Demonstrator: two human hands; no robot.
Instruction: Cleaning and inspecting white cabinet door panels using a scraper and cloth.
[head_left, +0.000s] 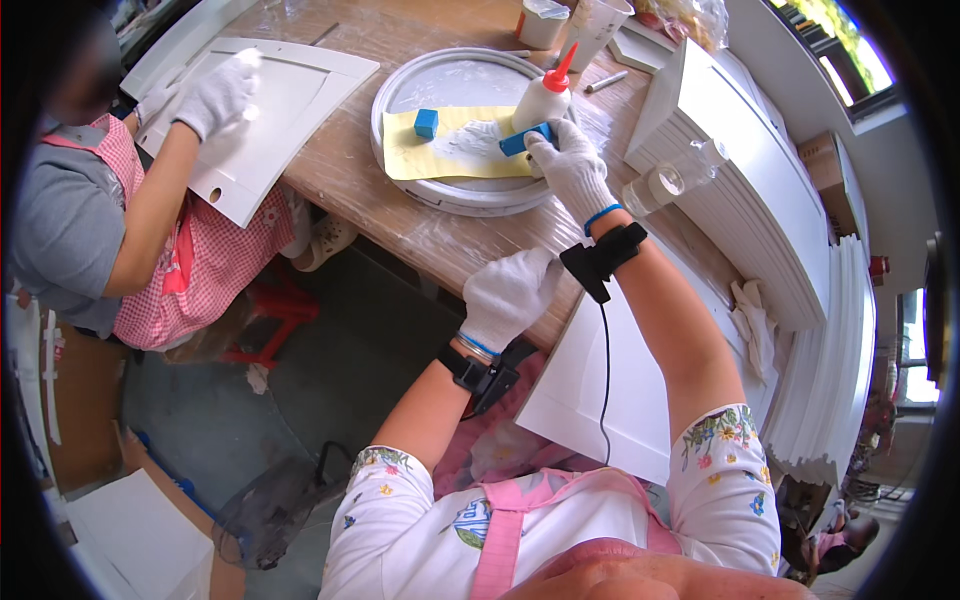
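- right hand (572,168): white glove, reached out over the round tray (400,85); fingers closed on a blue block (524,139), held at the edge of the yellow sheet (420,155), just below the glue bottle.
- left hand (508,295): white glove, rested at the near edge of the table (400,215); fingers curled loosely down, nothing seen in their hold, though their undersides were hidden.
- both wrists carried a black strap; a thin black cable ran down from the right one.
- glue bottle (545,98): white with a red nozzle, upright on the tray, just beside the held block.
- second blue block (427,123): smaller, lay on the yellow sheet toward the left, apart from the hand.
- white paste (468,143): smeared on the sheet between the two blocks.
- white panel (620,380): lay flat under the right forearm, near the person's lap.
- stack of white panels (750,190): at the right of the table; a tape roll (665,182) sat beside it.
- another person (90,220): on the left, in a pink checked apron, gloved hand (215,95) pressed on a white panel (270,120).
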